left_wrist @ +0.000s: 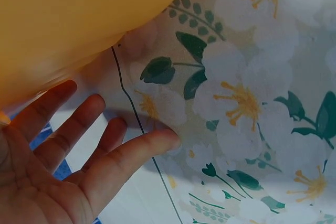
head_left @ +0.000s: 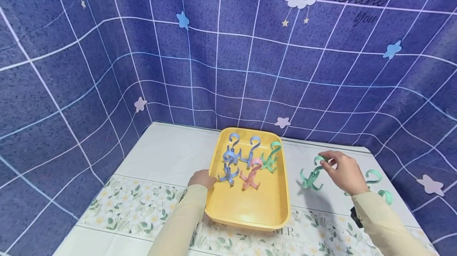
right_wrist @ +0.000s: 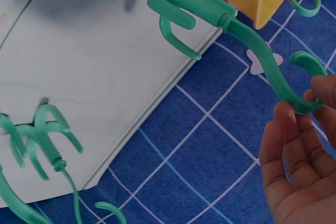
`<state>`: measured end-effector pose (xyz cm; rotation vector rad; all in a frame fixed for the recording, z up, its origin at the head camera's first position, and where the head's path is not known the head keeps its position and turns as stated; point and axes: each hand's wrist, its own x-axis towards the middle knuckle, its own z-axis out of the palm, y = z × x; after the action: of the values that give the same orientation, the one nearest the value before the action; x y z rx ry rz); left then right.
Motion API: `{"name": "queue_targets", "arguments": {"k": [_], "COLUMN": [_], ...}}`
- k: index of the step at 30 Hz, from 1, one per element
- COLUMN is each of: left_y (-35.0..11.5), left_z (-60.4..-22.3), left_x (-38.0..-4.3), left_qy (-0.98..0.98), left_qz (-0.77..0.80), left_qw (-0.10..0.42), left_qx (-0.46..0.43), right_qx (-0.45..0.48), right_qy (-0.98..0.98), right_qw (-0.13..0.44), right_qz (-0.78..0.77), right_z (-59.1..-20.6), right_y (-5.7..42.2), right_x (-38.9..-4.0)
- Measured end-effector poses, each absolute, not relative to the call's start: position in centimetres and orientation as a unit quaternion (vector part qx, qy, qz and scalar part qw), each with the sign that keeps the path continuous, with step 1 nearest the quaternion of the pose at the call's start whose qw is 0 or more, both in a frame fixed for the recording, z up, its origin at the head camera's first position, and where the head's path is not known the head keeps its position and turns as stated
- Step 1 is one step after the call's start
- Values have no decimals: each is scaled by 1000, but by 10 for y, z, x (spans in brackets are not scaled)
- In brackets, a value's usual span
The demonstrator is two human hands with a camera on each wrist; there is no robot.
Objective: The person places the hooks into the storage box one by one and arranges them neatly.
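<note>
My right hand [head_left: 346, 172] pinches a green multi-prong swivel hanger hook [head_left: 312, 178] by its curved top, to the right of the yellow tray [head_left: 246, 216]. In the right wrist view, the thumb and fingertips grip the curl of this green hook [right_wrist: 257, 56], its prongs pointing away from the hand. Beside the tray's left wall is my left hand [head_left: 200, 178]. The left wrist view shows that hand with fingers spread and the tray's side [left_wrist: 84, 19] against or close to the fingertips. Three blue hooks [head_left: 229, 174], a pink hook [head_left: 251, 178] and a green hook [head_left: 269, 160] stand inside the tray.
More green hooks [head_left: 385, 196] lie right of my right hand, partly hidden by the forearm. The table cover [head_left: 160, 149] is white with a floral band. A blue gridded curtain [head_left: 250, 69] hangs behind and at both sides.
</note>
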<state>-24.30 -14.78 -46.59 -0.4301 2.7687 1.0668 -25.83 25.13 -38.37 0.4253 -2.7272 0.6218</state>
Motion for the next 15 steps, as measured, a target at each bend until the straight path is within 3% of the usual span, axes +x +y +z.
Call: {"name": "queue_targets", "arguments": {"k": [15], "left_y": [-149], "left_z": [-465], "left_x": [-243], "left_qy": [934], "left_qz": [326], "left_qw": [63], "left_qx": [-133], "right_qx": [178], "right_qy": [-940], "right_qw": [191], "right_qz": [218], "right_z": [-362], "right_y": [231], "right_x": [-254]}}
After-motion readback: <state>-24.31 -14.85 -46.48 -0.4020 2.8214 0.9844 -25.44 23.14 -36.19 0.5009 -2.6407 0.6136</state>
